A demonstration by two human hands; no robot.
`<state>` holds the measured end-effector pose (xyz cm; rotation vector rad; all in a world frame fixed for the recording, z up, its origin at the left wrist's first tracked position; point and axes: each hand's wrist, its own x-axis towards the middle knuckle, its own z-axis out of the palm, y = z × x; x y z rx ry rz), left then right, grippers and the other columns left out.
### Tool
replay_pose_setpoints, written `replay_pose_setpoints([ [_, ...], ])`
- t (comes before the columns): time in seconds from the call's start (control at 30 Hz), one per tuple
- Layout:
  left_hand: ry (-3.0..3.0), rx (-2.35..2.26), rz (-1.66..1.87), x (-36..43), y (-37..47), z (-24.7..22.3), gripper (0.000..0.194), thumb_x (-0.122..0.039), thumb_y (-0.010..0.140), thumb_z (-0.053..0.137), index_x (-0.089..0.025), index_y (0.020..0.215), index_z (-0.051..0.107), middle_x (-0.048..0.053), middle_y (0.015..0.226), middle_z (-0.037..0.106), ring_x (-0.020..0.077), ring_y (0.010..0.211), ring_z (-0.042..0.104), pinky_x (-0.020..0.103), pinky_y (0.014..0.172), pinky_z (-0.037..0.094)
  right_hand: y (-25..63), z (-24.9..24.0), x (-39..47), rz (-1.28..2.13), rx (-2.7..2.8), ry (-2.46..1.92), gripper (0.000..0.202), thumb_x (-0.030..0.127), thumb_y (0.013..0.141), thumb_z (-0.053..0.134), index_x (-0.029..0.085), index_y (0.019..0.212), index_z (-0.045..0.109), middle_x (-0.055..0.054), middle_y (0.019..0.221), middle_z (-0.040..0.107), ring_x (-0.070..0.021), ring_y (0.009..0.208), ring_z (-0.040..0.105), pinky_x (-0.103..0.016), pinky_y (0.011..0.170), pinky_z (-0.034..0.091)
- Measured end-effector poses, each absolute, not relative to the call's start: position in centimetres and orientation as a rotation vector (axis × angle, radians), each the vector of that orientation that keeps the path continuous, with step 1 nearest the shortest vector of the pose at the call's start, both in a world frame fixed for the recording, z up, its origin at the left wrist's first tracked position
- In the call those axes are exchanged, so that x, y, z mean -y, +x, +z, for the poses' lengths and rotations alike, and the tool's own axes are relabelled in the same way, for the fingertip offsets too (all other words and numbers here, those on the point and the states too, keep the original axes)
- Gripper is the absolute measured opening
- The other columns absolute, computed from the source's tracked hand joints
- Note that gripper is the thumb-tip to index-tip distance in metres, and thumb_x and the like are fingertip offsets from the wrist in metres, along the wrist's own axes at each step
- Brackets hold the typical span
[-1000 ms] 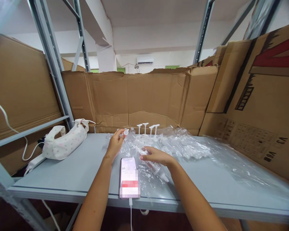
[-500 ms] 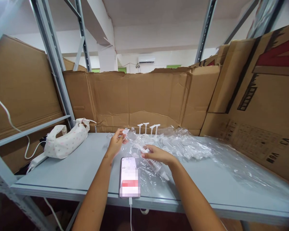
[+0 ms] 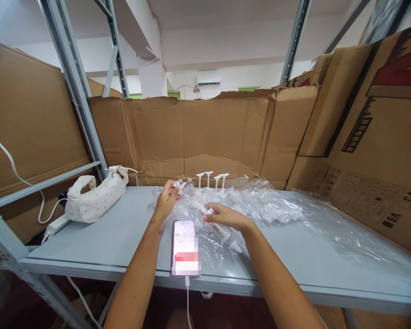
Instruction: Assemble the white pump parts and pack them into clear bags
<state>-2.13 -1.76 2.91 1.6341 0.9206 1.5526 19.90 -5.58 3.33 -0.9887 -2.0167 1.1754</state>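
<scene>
white part [image 3: 179, 185], small, sits pinched between the fingertips of your left hand [image 3: 166, 201], above the crumpled clear wrap [image 3: 210, 251] on the grey shelf [image 3: 130, 242]. your right hand [image 3: 226, 216] is half curled at a clear bottle [image 3: 223, 234] with a white tip, lying aslant; whether it grips, you cannot tell from this view. four white t-shaped stems [image 3: 208, 174] stand behind your hands. the lit phone [image 3: 185, 246] lies between your forearms, cable [image 3: 188, 297] attached.
</scene>
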Motion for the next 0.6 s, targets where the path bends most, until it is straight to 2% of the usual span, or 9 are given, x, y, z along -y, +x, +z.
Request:
replay_pose_setpoints([
  [0.23, 1.880, -1.169, 1.684, 2.3, -2.6, 3.1, 0.024, -0.039, 0.085, 0.044, -0.021, 0.101, 0.050, 0.004, 0.091, 0.063, 0.0178, 0.090, 0.059, 0.031, 0.083, 0.042, 20.3, 3.5, 5.4, 1.099, 2.004, -1.031, 0.035, 0.049, 0.071, 0.061, 0.019, 0.090, 0.061, -0.004, 0.085, 0.061, -0.0180, 0.073, 0.058, -0.031, 0.062, 0.047],
  [0.4, 2.219, -1.494, 1.443, 2.8, -3.4, 3.7, 0.023, -0.030, 0.085, 0.042, -0.023, 0.103, 0.054, 0.007, 0.095, 0.063, 0.0220, 0.093, 0.056, 0.035, 0.084, 0.039, 20.7, 3.5, 5.2, 1.077, 2.016, -1.068, 0.037, 0.048, 0.073, 0.060, 0.019, 0.096, 0.060, -0.005, 0.091, 0.061, -0.0189, 0.080, 0.058, -0.032, 0.067, 0.047],
  [0.6, 2.209, -1.434, 1.310, 2.6, -3.3, 3.4, 0.026, -0.028, 0.086, 0.039, -0.024, 0.109, 0.051, 0.005, 0.091, 0.064, 0.0196, 0.087, 0.058, 0.032, 0.078, 0.041, 20.5, 3.5, 5.3, 1.069, 2.047, -1.067, 0.036, 0.049, 0.073, 0.059, 0.019, 0.093, 0.059, -0.005, 0.090, 0.061, -0.0188, 0.080, 0.058, -0.032, 0.068, 0.047],
])
